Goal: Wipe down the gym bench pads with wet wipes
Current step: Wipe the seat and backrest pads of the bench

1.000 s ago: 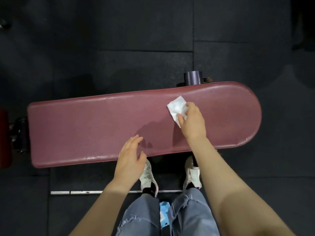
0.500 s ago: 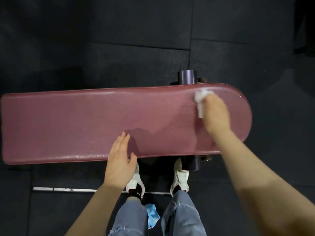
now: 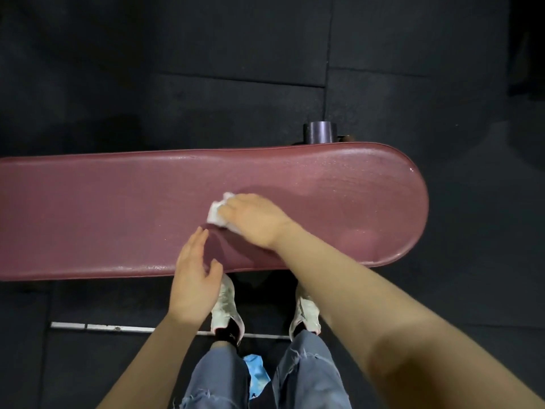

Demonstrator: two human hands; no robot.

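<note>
The bench pad (image 3: pixel 118 214) is a long maroon cushion with a pebbled, vinyl-like surface, lying flat and running from 9 o'clock, where the frame cuts it off, to a rounded end at 3 o'clock. A raised seam follows its far edge. Its 3 o'clock half glistens with a wet sheen and faint streaks, while the 9 o'clock half looks duller. The wet wipe (image 3: pixel 216 214) is white and crumpled into a small wad, lying on the pad's top near the middle of the frame, mostly covered from its 3 o'clock side.
</note>
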